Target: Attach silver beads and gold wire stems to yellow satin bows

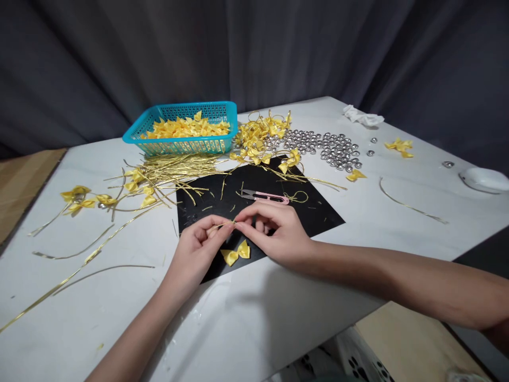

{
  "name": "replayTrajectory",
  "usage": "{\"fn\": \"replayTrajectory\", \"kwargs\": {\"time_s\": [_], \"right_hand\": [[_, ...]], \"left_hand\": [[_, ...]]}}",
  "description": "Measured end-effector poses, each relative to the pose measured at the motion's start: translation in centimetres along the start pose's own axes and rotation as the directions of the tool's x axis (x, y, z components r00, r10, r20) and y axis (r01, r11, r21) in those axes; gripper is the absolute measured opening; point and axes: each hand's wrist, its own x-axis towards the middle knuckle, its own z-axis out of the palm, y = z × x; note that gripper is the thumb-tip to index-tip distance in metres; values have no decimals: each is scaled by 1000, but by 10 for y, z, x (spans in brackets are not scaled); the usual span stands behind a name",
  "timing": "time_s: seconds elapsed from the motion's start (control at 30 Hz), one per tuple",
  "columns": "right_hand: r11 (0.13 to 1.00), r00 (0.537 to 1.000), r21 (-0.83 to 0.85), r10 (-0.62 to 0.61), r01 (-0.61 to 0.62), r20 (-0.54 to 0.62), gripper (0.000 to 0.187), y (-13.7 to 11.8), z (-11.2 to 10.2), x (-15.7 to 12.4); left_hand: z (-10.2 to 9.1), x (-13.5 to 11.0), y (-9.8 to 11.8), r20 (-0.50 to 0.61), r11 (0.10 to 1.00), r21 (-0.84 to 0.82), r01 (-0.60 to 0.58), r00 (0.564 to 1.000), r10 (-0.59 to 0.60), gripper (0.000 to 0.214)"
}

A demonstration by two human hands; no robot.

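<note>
My left hand and my right hand meet fingertip to fingertip above a black mat. Both pinch a short gold cord, most of it hidden by the fingers. Just below the fingertips a yellow ribbon bow lies on the mat. Behind my right hand rest pink-handled thread snips, beside a small loop of gold cord. Small cord offcuts are scattered over the mat.
A blue basket full of yellow bows stands at the back, with a bundle of gold cords before it. Silver heart-shaped beads are heaped right of center. A white dish and a crumpled white tissue lie farther right.
</note>
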Motion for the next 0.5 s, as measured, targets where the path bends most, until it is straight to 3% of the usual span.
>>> {"fn": "replayTrajectory", "kwargs": {"time_s": [0.13,0.5], "right_hand": [[1000,999,-9,17,-16,31,13,1,0,1],[934,934,183,258,-307,248,10,-2,1,8]], "left_hand": [[-1,1,-2,8,1000,8,-16,1000,16,28],[0,1,-5,-3,997,63,-34,999,34,27]]}}
